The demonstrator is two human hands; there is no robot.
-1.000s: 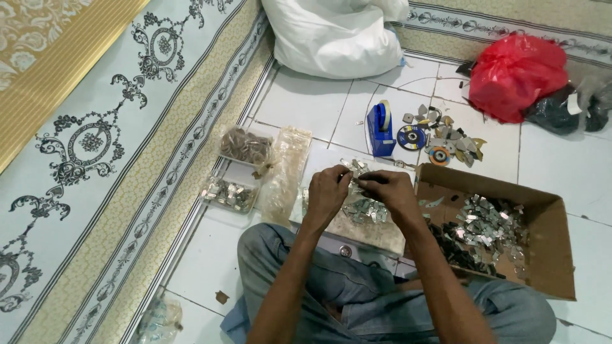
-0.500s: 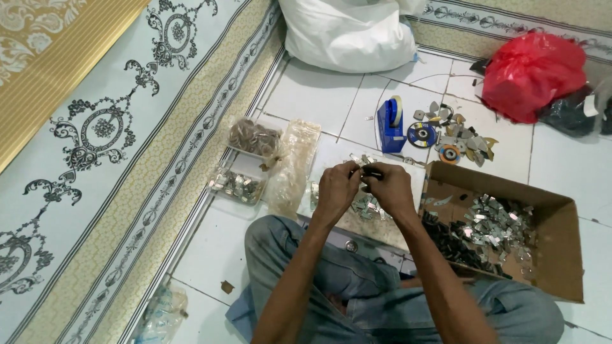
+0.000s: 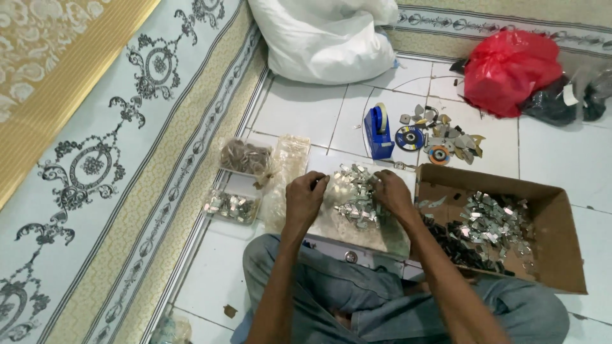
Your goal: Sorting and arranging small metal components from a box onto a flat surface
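Observation:
I sit on a white tiled floor with a pile of small shiny metal pieces (image 3: 354, 194) on a clear plastic sheet (image 3: 357, 229) in front of my knees. My left hand (image 3: 305, 196) rests at the pile's left edge, fingers curled and pinching something small that I cannot make out. My right hand (image 3: 391, 193) lies on the pile's right side, fingers bent down among the pieces. To the right stands an open cardboard box (image 3: 556, 216) with more metal pieces and dark parts inside.
Two small clear trays (image 3: 231, 205) of parts and a plastic bag (image 3: 285, 167) lie left of the pile. Behind are a blue tape dispenser (image 3: 378, 132), grinding discs (image 3: 410, 137), a white sack (image 3: 325, 38) and a red bag (image 3: 507, 64). A patterned mat (image 3: 102, 140) covers the left.
Both hands have come apart and dropped from a joined grip above the pile to its two sides. The camera has tilted a little, shifting the scene upward.

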